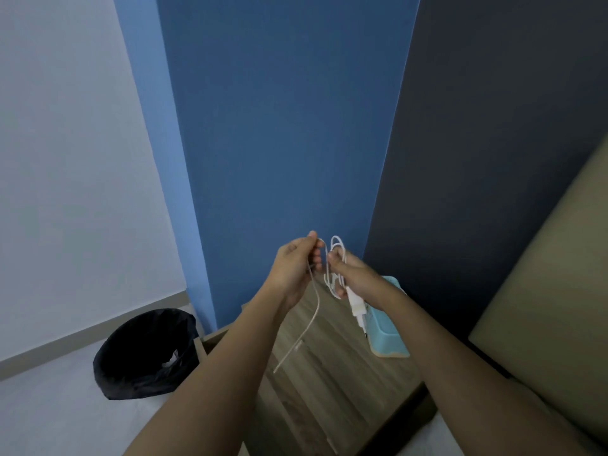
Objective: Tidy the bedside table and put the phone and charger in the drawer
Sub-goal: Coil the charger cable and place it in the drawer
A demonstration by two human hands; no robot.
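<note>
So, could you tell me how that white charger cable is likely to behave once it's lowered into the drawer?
Probably floppy: the charger cable droops in a loose curve below the left hand. Its loops, held only by the right hand, would likely spring open when released. The plug hanging below seems the heavier end, so it may swing and land first.

This was a bedroom in a home. A small wood-grain bedside table stood against a wall painted in blue and dark panels, with a padded beige headboard just beside its right edge. A black-lined waste bin sat on the pale floor near its left edge. A light-blue tissue box rested at the table's right edge.
</note>
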